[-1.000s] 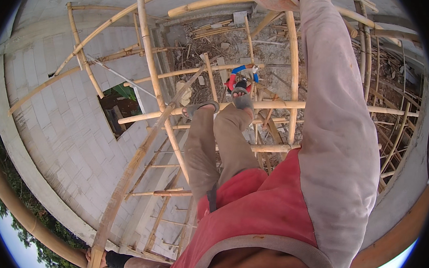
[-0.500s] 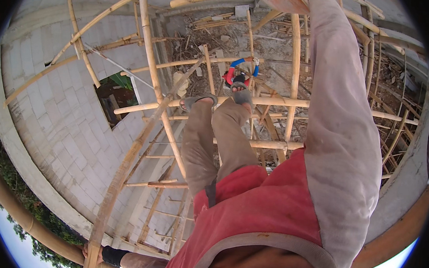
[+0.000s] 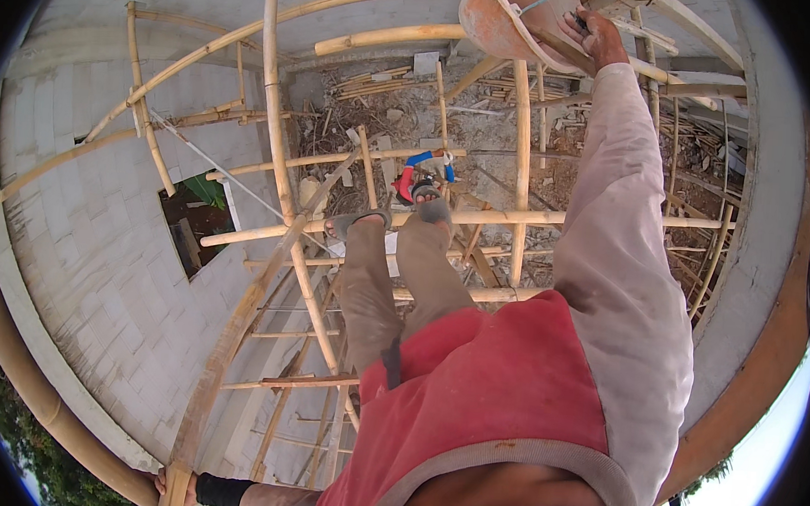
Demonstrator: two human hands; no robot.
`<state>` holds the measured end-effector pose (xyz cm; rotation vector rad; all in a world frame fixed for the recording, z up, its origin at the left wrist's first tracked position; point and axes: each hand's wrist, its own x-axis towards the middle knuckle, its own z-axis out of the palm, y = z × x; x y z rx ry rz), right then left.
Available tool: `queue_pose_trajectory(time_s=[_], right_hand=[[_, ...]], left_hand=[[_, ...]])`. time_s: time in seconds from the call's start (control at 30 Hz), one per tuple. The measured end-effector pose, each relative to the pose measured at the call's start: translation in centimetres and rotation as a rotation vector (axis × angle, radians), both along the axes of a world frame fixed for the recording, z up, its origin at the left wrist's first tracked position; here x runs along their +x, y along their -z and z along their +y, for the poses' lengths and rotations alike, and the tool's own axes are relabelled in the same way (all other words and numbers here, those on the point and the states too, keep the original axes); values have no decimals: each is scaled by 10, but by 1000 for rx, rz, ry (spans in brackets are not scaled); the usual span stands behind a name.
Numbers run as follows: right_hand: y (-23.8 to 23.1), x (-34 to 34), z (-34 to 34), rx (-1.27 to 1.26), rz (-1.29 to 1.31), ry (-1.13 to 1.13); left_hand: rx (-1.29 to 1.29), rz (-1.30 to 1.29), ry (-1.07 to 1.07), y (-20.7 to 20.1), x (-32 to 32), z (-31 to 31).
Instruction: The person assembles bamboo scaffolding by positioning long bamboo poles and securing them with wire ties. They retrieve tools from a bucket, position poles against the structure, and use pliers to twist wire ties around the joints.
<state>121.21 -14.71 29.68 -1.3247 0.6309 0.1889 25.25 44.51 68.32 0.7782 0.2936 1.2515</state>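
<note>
At the lower left, my left hand [image 3: 177,488] is closed around an upright wooden post [image 3: 199,407] where it meets a thick bamboo pole [image 3: 39,393]. My right arm stretches to the top right. There my right hand [image 3: 596,37] is closed beside an orange, mortar-stained bucket [image 3: 495,22], which is tilted with its mouth toward the hand. A brown stick-like piece [image 3: 561,49] runs from the bucket's mouth to the hand, and a thin greenish cord [image 3: 543,2] crosses above it. What exactly the fingers grip cannot be made out.
My sandalled feet [image 3: 360,222] stand on a horizontal bamboo pole [image 3: 481,217] of the scaffold. Far below, a person in red and blue [image 3: 419,175] is on the debris-strewn ground. A block wall [image 3: 82,233] with a window opening [image 3: 198,226] rises at left; a concrete ledge [image 3: 756,274] curves at right.
The bucket and my right hand have come down into view from the top edge. The whole view has shifted slightly; my left hand stays on the post.
</note>
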Motion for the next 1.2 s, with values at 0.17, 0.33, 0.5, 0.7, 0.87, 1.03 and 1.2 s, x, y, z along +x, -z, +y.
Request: queue_pose_trajectory(time_s=[0.17, 0.33, 0.5, 0.7, 0.87, 1.03, 1.2], right_hand=[[-33, -38, -35, -49, 216, -79], [-74, -81, -30, 44, 230, -108], [-85, -95, -32, 182, 223, -46], [-98, -163, -4, 176, 214, 84], [-123, -227, 38, 323, -44, -69], [-180, -268, 136, 528, -169, -377], [-221, -288, 267, 557, 171, -783]], left_hand=[[-61, 191, -154, 18, 1, 0], [-1, 174, -210, 33, 37, -15], [-12, 115, -125, 45, 38, -14], [22, 118, -26, 54, 37, -9], [20, 91, 103, 67, 27, -13], [83, 127, -70, 78, 47, -28], [177, 80, -249, 82, 84, -52]])
